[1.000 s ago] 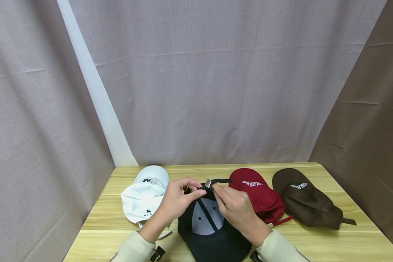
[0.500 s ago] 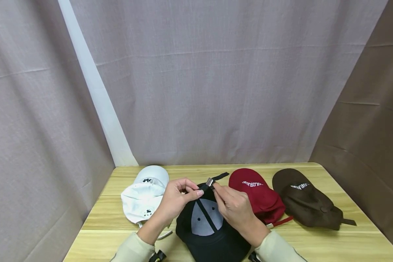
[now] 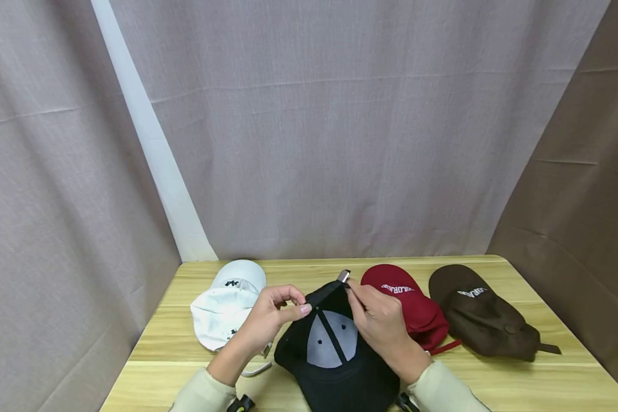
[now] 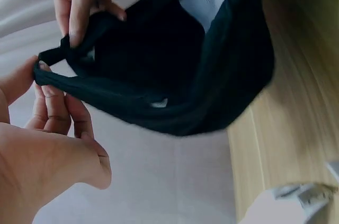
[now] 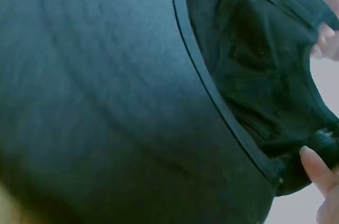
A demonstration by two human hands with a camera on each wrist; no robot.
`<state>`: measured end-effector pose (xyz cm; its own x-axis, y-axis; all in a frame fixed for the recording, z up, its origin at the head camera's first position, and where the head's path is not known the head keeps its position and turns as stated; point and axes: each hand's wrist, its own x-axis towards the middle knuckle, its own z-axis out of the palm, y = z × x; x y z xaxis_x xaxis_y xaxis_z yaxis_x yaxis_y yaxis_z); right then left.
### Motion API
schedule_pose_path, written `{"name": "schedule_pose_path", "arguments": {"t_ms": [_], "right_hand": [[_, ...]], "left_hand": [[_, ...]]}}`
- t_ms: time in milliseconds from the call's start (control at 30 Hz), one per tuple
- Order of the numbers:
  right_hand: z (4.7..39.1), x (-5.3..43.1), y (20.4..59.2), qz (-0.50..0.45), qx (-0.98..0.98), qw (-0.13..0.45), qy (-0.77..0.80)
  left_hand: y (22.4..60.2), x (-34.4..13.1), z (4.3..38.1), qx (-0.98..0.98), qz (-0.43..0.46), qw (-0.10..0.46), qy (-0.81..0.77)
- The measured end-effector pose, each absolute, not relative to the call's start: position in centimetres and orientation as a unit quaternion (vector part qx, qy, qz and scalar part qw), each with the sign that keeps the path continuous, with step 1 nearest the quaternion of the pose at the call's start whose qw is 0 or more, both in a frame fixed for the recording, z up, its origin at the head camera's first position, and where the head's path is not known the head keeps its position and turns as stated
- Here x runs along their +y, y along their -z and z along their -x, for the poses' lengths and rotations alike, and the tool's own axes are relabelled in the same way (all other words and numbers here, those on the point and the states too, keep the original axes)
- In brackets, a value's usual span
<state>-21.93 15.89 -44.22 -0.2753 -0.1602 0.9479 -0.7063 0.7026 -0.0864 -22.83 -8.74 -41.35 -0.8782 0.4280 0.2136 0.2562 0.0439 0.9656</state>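
A black baseball cap (image 3: 368, 380) is held with its hollow inside facing me and its back edge uppermost. My left hand (image 3: 273, 315) pinches the cap's back strap (image 3: 323, 293) between thumb and forefinger, on the left side of the rear opening. On the right side, my right hand (image 3: 378, 317) grips the back edge just below a silver metal buckle (image 3: 344, 276). The strap runs straight between the two hands. In the left wrist view the cap's body (image 4: 241, 70) hangs from both hands; the right wrist view is largely filled by its dark brim (image 5: 116, 97).
Two white caps (image 3: 218, 315) lie overlapped on the wooden table (image 3: 154, 343) at left. A red cap (image 3: 391, 283) lies close beyond my right hand, with a dark brown cap (image 3: 486, 320) farther right. Grey curtains (image 3: 340, 143) stand behind the table.
My hands have moved apart, the buckle shifting up and to the right. The loose strap end that stuck out beyond the buckle no longer shows there. The other caps have stayed put.
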Motion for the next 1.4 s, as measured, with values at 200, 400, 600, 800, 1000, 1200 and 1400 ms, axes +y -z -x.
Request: {"name": "schedule_pose_path", "arguments": {"t_ms": [200, 400, 600, 800, 1000, 1200, 1400], "right_hand": [[22.0, 16.4, 44.2, -0.291, -0.755, 0.528, -0.258], [21.9, 16.4, 44.2, -0.285, -0.752, 0.535, -0.258], [21.4, 16.3, 44.3, -0.289, -0.763, 0.515, -0.262], [21.0, 16.2, 44.3, -0.294, -0.772, 0.501, -0.257], [20.6, 16.1, 44.3, -0.303, -0.777, 0.492, -0.251], [20.5, 15.7, 44.6, -0.311, -0.769, 0.498, -0.253], [20.5, 15.6, 44.9, -0.310, -0.764, 0.506, -0.253]], "left_hand": [[41.9, -9.1, 23.0, 0.728, -0.230, 0.070, -0.642], [41.6, -9.0, 23.0, 0.737, -0.239, 0.072, -0.628], [40.9, -8.3, 23.0, 0.762, -0.239, 0.068, -0.597], [39.7, -7.2, 22.7, 0.793, -0.227, 0.041, -0.564], [38.9, -6.2, 22.3, 0.804, -0.229, 0.032, -0.548], [39.1, -5.4, 22.3, 0.801, -0.216, 0.031, -0.558], [39.7, -5.2, 22.6, 0.790, -0.203, 0.036, -0.577]]}}
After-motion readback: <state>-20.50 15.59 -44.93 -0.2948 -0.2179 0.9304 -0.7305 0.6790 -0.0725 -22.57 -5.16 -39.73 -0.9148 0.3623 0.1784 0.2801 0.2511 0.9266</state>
